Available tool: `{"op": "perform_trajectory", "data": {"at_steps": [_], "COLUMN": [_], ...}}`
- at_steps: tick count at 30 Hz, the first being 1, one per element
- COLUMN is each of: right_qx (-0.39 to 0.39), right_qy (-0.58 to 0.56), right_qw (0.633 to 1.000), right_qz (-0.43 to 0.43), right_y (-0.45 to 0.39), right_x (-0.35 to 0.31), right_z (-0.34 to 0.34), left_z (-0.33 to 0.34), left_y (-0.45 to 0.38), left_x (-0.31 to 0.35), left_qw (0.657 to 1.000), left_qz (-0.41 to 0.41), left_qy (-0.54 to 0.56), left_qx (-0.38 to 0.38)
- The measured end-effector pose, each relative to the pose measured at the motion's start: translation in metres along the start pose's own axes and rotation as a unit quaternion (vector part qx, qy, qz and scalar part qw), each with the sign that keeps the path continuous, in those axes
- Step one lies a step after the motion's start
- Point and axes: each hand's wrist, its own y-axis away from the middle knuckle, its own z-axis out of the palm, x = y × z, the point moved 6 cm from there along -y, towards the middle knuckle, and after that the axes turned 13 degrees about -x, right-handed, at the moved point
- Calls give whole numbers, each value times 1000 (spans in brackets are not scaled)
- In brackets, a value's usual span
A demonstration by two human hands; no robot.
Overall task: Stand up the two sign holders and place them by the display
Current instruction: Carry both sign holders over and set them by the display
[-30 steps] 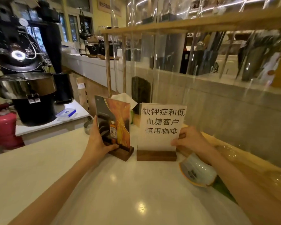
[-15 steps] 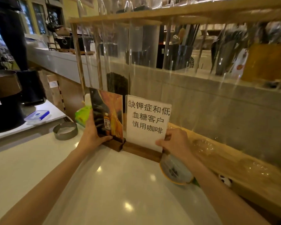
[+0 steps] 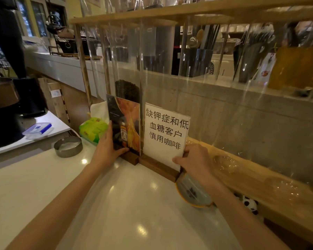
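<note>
Two sign holders stand upright side by side on the white counter, each on a dark wooden base. The picture sign holder [image 3: 128, 123], orange and black with a bottle on it, is on the left; my left hand [image 3: 107, 150] grips its left edge. The white text sign holder [image 3: 165, 136] stands to its right, with my right hand [image 3: 195, 161] gripping its lower right corner. Their bases touch. Both stand right in front of the clear tube display [image 3: 143, 60] on its wooden frame, one tube holding dark coffee beans [image 3: 127, 90].
A green tissue pack [image 3: 92, 130] sits left of the signs, and a round metal ashtray [image 3: 68, 147] lies further left. A ceramic bowl [image 3: 193, 193] rests under my right wrist. A wooden ledge [image 3: 260, 181] runs along the right. A black roaster machine [image 3: 4, 105] stands far left.
Both signs have slid further back and together toward the tube display, their bases now touching. The view has moved closer. My hands keep their grip on the signs.
</note>
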Motion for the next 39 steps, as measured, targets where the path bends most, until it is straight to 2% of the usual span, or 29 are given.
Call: {"op": "perform_trajectory", "data": {"at_steps": [4,8,13,17,20,25,28,31,39], "right_qx": [-35,-12,38,-13,-55,-129,-166,-170,-156], "right_qy": [-20,-61,7,129,163,211,222,179,136], "right_qw": [999,997,989,963,948,938,934,945,955], "right_qz": [-4,-39,-144,-236,-267,-241,-225,-213,-212], "right_y": [-3,-5,-18,-41,-61,-87,-96,-104,-108], "right_x": [-10,-33,-95,-147,-169,-179,-179,-173,-171], "right_z": [-8,-31,-65,-50,-30,-3,6,10,6], "left_z": [7,11,13,17,17,17,18,23,17], "left_y": [5,10,22,32,35,35,36,33,29], "left_x": [2,1,2,7,6,2,-2,-7,0], "left_qw": [999,996,991,986,981,975,977,977,982], "left_qz": [-30,-76,-128,-127,-129,-134,-144,-167,-142], "left_qy": [-18,-28,24,99,144,173,153,134,120], "left_qx": [-5,-26,-33,-35,-32,-22,-11,-10,-18]}}
